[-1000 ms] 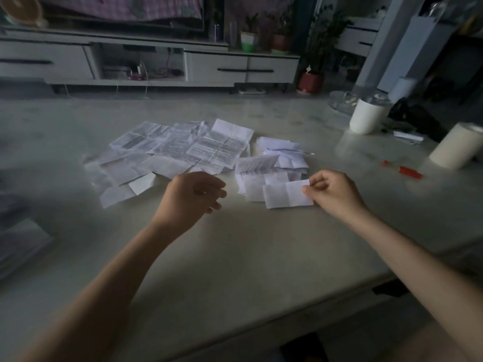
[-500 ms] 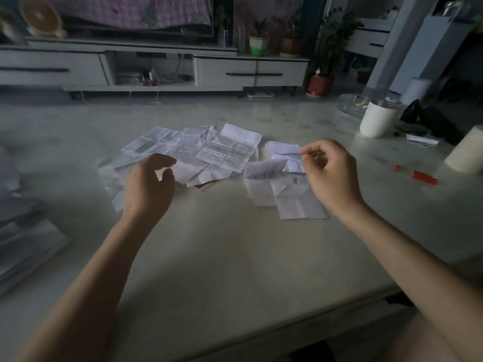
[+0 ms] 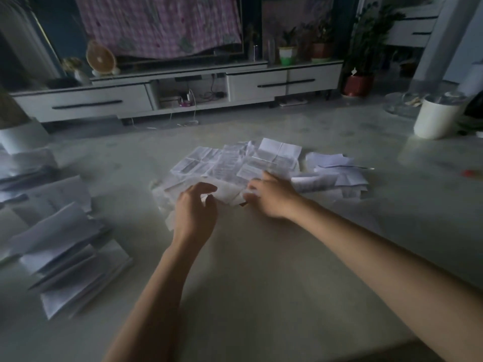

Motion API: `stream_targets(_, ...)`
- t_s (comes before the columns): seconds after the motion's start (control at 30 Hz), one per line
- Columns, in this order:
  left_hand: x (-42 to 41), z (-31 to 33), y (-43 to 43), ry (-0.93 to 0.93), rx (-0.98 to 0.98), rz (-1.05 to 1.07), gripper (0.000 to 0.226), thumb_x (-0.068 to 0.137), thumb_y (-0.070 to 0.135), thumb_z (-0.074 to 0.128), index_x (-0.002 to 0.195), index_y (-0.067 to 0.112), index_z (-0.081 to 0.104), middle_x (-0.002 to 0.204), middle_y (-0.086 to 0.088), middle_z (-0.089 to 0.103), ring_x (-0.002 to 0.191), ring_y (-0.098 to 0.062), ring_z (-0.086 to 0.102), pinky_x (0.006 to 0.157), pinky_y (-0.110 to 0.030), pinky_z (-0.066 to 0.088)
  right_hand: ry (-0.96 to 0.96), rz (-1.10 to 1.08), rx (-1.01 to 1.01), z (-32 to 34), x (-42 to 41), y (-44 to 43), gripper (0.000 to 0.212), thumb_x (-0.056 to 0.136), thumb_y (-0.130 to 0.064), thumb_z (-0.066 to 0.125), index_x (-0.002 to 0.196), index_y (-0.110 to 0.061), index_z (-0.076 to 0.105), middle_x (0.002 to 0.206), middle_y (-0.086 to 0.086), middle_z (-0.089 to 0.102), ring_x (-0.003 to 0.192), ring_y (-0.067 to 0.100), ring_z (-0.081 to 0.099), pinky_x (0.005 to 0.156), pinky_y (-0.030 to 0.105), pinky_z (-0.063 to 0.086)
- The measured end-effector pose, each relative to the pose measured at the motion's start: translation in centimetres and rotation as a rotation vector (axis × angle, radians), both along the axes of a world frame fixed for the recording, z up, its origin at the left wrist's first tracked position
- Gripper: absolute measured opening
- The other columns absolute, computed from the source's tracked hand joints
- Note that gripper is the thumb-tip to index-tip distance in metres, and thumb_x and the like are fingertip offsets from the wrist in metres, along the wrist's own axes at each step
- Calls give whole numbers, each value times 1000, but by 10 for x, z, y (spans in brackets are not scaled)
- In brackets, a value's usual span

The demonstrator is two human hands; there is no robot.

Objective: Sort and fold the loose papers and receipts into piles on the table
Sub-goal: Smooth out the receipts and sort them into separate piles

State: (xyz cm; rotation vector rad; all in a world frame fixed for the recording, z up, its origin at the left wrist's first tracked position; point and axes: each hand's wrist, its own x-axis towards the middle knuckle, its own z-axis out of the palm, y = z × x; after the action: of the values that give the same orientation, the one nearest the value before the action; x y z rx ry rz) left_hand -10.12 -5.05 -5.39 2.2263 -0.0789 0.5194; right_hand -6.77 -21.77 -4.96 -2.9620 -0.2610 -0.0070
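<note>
1. Step in hand: sorting. Both hands are at the near edge of the loose papers (image 3: 235,165), which lie in an overlapping heap at the middle of the table (image 3: 261,270). Judged from the piles already made, the task is well begun but far from done.
2. Left hand (image 3: 194,215): fingers curved, thumb held apart from the forefinger, over the near left edge of the heap. The blur hides whether it has hold of a sheet.
3. Right hand (image 3: 271,197): fingers curled down onto the near edge of the heap, pinching the edge of a white sheet.
4. Next move, as a judgement: lift one sheet free of its neighbours without dragging the rest along, fold it on its creases, and lay it on the matching pile. Thin paper will slide and cling, so the other hand should hold the heap down.
5. Loose papers: one heap. The sheets overlap too much to count.
6. Small pile (image 3: 337,173): one, of folded slips, just beside the heap on its right.
7. Folded stacks (image 3: 68,257): at least two, well apart from the heap at the table's left. Their exact number is unclear in the dim light.
8. White cup (image 3: 436,118): one, far right of the table.
9. Red pen (image 3: 471,173): one, at the right edge, partly cut off.
</note>
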Motion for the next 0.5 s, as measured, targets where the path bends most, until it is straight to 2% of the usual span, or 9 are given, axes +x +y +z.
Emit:
stream_targets(0.13,3,-1,0,-23,-15,-33,26,86,-1,51,104,8,68,111,-5,66,102,-21,61,87,-24,43,-2,16,-96,-8,-3,5,48,95,-50,29,129,-19,44,137,14,38,127,32,34,102,45,29)
stream_targets(0.23,7,-1,1,-54,-23,-49,24,86,-2,52,101,8,69,109,-5,68,100,-22,61,89,-28,46,-3,1,-113,-7,-5,8,54,94,-53,28,128,-14,44,137,13,40,127,31,35,101,44,29)
stream_targets(0.3,8,-3,1,-63,-30,-41,23,86,-2,52,101,7,69,108,-6,68,102,-21,61,88,-26,45,-16,-15,-74,-4,-8,11,56,94,-54,33,124,-9,46,134,12,44,124,29,39,99,40,32)
stream_targets(0.37,9,-3,1,-63,-79,-30,20,88,2,53,102,6,68,106,-7,68,100,-20,61,81,-18,43,-110,13,68,-2,-15,14,51,94,-48,41,120,-5,47,130,11,47,122,28,42,98,37,32)
stream_targets(0.4,9,-2,0,-44,-151,-33,17,90,7,54,102,8,67,104,-6,68,98,-20,61,76,-15,42,-202,55,201,0,-21,14,47,93,-42,46,120,-4,48,128,10,49,122,27,43,98,34,33)
stream_targets(0.43,9,-2,1,-4,-265,-53,14,91,16,55,100,12,65,101,-5,67,98,-19,61,75,-15,43,-290,93,364,1,-29,16,44,92,-34,52,122,-3,49,129,10,51,123,25,45,99,30,33)
stream_targets(0.5,8,5,-1,137,-590,-151,14,90,34,56,97,21,59,103,1,63,106,-20,59,86,-25,44,-347,111,673,7,-49,16,46,90,-20,58,132,-4,48,137,6,50,128,15,43,102,13,29)
